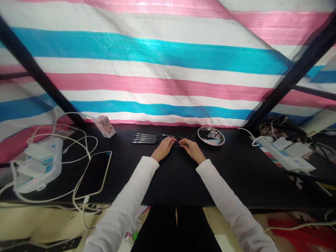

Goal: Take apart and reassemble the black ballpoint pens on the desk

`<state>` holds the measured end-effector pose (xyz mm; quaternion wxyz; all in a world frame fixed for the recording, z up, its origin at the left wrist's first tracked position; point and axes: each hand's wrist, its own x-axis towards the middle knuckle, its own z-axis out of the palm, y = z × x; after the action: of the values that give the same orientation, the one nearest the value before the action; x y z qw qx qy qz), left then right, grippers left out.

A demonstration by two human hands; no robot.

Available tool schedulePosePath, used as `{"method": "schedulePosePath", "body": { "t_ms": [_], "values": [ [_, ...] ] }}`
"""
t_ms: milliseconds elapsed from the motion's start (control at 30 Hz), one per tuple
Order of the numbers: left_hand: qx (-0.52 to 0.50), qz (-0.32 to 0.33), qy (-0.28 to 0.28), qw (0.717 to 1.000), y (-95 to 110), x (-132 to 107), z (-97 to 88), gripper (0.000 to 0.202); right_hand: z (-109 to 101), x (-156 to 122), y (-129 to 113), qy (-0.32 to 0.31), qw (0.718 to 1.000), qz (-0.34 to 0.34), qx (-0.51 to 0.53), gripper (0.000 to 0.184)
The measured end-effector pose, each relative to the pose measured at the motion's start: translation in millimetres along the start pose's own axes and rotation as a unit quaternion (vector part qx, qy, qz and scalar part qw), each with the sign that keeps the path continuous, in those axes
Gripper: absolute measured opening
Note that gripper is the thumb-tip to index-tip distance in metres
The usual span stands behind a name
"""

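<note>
White sleeves [232,206] reach over the black table [173,185] to the left hand [162,149] and right hand [193,150], fingers curled toward each other — whether either of the 2 grips anything, I cannot tell. Pens [145,139] lie side by side left of the left hand, probably to stay together, while the metal bowl [224,138] beyond the right hand likely keeps its slim pieces [208,133] from rolling. Just past the left fingertips lies 1 separate pen [168,135] — pointing toward a small dark piece [181,137] at the right fingertips, presumably central for easy reach.
</note>
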<state>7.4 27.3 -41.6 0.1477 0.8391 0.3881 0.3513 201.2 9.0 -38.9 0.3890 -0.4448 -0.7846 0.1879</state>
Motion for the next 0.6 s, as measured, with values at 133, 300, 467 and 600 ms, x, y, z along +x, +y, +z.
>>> {"method": "schedulePosePath", "body": {
  "t_ms": [133, 300, 467, 600],
  "values": [
    [0.103, -0.035, 0.049, 0.993, -13.1, 0.9, 4.5, 0.043, -10.2, 0.6, 5.7, 0.028, 0.998, 0.01, -0.052, 0.02],
    [0.191, -0.032, 0.024, 0.981, -20.7, 2.0, 9.2, 0.044, -23.2, 2.8, 15.7, 0.064, 0.992, 0.014, -0.109, 0.02],
    [0.219, -0.03, 0.003, 0.975, -11.5, 0.4, 3.0, 0.022, -28.5, 2.5, 18.2, 0.084, 0.985, 0.018, -0.147, 0.02],
    [0.236, -0.042, 0.001, 0.971, -6.6, -2.5, -0.6, 0.015, -30.7, 1.2, 15.1, 0.09, 0.982, 0.023, -0.162, 0.022]
  ]
}}
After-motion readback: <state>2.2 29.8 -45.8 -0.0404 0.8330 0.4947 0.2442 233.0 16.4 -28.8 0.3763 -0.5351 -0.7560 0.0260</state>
